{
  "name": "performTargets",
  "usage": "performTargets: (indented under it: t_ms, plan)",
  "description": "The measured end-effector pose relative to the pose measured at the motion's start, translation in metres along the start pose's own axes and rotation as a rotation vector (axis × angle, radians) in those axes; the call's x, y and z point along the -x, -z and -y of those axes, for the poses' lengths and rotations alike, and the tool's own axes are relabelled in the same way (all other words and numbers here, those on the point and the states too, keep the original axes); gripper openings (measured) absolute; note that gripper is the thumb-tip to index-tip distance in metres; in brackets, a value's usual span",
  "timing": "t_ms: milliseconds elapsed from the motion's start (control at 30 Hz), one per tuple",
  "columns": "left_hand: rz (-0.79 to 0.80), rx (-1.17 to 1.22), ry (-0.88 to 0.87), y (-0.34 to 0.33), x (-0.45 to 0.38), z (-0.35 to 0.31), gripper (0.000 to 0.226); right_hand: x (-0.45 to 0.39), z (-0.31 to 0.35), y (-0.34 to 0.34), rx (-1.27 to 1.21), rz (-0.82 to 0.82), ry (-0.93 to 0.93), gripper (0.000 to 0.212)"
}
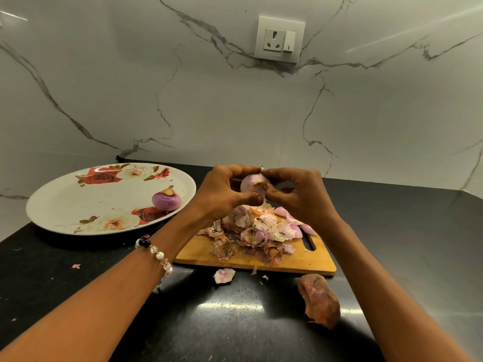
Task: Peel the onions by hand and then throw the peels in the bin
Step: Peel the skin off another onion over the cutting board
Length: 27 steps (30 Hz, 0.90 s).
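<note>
A pale purple onion (253, 184) is held up above the wooden cutting board (308, 262). My left hand (222, 194) grips it from the left, thumb under it. From the right, my right hand (295, 194) pinches at the onion's skin with fingers curled round it. A heap of dry brown and pink onion peels (253, 233) lies on the board just below both hands. One peeled purple onion (166, 200) sits on the right part of a white floral plate (78, 205). No bin is in view.
A big brown peel (320, 300) and a pink peel scrap (224, 275) lie on the black counter in front of the board. Small flakes dot the counter at left. A marble wall with a power socket (279, 39) stands close behind.
</note>
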<state>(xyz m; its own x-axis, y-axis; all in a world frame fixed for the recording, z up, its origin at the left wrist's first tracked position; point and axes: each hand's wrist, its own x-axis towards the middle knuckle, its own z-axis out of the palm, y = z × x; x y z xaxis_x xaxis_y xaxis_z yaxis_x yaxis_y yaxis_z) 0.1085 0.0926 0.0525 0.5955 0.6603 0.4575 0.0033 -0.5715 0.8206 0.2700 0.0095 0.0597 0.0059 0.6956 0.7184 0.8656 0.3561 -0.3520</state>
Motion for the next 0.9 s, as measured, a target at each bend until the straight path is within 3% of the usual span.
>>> performTargets:
  t_ms: [333,667,900]
  plan:
    - [-0.056,0.016,-0.02,0.0,0.0,-0.001,0.065,-0.001,0.003,-0.012,0.157,-0.115,0.036,0.047]
    - [-0.061,0.169,0.014,0.003,-0.001,-0.004,0.061,-0.002,0.006,-0.015,-0.268,-0.283,-0.25,0.046]
    - [0.016,0.353,0.06,0.009,-0.003,0.003,0.055,-0.002,0.001,-0.01,-0.435,-0.272,-0.319,0.036]
